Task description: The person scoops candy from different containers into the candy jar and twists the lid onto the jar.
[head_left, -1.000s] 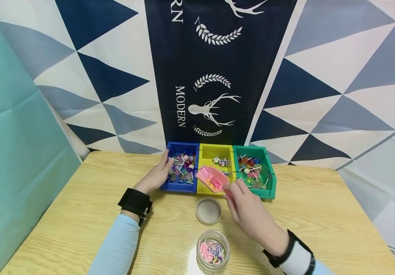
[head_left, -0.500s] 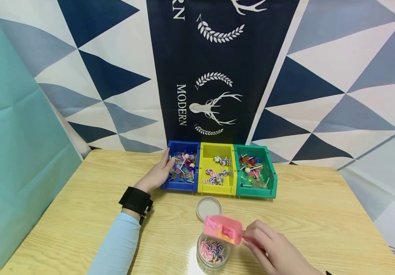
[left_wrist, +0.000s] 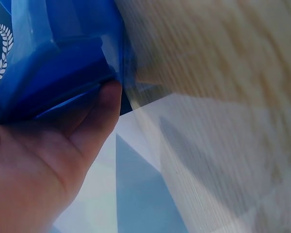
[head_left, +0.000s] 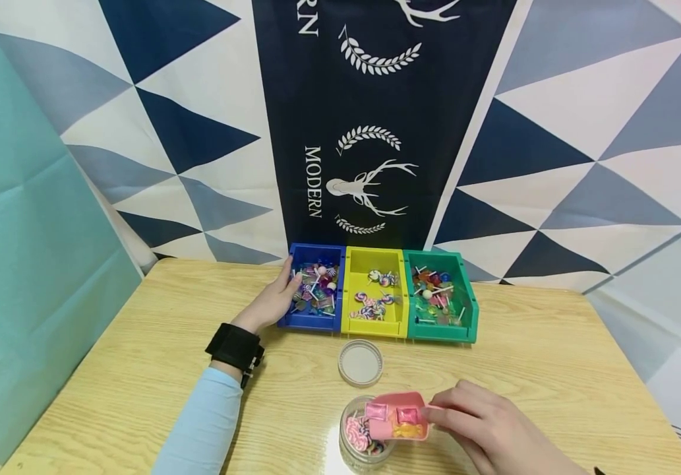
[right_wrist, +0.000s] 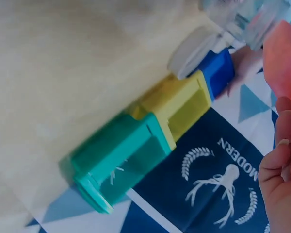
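My right hand [head_left: 485,422] pinches the handle of a pink scoop [head_left: 383,430]. Pink and orange candy pieces lie in the scoop, which overlaps the right side of an open glass jar [head_left: 349,455] in the head view. Inside the jar are pink and multicoloured swirl candies [head_left: 356,432]. At the far left, my left hand [head_left: 270,302] grips the side of a blue bin [head_left: 310,323], its thumb along the wall; the left wrist view shows the blue bin [left_wrist: 53,63] between thumb and palm. Several small lollipops and candies fill that bin's floor.
A yellow bin [head_left: 370,262] with swirl lollipops and a green bin [head_left: 442,332] with mixed candies join the blue one in a row against the patterned backdrop [head_left: 198,119]. A round jar lid [head_left: 360,363] lies between the jar and the bins on the wooden table [head_left: 530,356].
My right hand has brought the scoop from above the yellow bin back toward me, to the jar. The left hand stays at the blue bin.
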Available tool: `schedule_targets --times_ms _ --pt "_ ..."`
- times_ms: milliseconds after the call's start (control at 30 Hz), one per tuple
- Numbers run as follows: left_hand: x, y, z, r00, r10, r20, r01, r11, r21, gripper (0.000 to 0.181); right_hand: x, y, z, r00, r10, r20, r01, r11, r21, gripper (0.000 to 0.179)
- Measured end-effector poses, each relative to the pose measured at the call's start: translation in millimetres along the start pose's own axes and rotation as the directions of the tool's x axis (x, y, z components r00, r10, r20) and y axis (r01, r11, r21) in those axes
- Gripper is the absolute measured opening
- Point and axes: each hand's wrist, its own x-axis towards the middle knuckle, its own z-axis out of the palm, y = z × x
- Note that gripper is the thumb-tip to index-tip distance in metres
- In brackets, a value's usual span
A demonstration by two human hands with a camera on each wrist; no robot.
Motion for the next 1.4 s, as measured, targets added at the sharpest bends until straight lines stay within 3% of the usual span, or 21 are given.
schedule_targets --times_ms 233,567,767,900,1000,1133,1233,1400 --pt "0.6 0.9 3.2 1.0 -0.014 -0.002 0.014 1.0 0.001 0.081 11.6 -2.6 -10.1 0.999 -0.014 0.03 0.016 0.996 -0.083 0.03" --pt "1.3 1.0 5.7 1.0 -0.013 -0.01 0.013 1.0 0.007 0.079 23.1 -7.9 -19.5 0.998 -0.028 0.055 0.036 0.988 -0.151 0.054" --pt "1.5 1.5 4.7 1.0 -0.01 -0.013 0.009 1.0 -0.002 0.08 30.9 -5.3 -23.3 0.995 -0.097 0.023 0.1 0.976 -0.194 0.057" --pt "1.3 1.7 3.6 1.0 -0.003 -0.011 0.003 1.0 0.002 0.08 40.8 0.0 -24.0 0.991 -0.124 -0.053 0.109 0.967 -0.229 0.057" --pt "0.8 0.7 2.6 1.0 -0.007 -0.009 0.007 1.0 0.002 0.081 54.4 5.6 -22.9 0.989 -0.105 -0.108 0.078 0.97 -0.231 0.05" --pt "0.7 -1.4 1.5 1.0 -0.015 -0.007 0.015 1.0 -0.006 0.083 83.4 11.6 -17.1 0.993 -0.004 -0.115 -0.022 0.974 -0.225 0.018" --pt "0.5 -2.4 0.6 1.0 -0.019 -0.005 0.019 1.0 -0.009 0.084 112.1 15.8 -7.5 0.994 0.052 -0.096 -0.074 0.969 -0.237 0.023" --pt "-1.8 1.2 0.6 1.0 -0.014 -0.008 0.014 1.0 -0.008 0.083 157.3 24.4 20.8 0.997 0.067 -0.026 -0.072 0.946 -0.317 0.015"
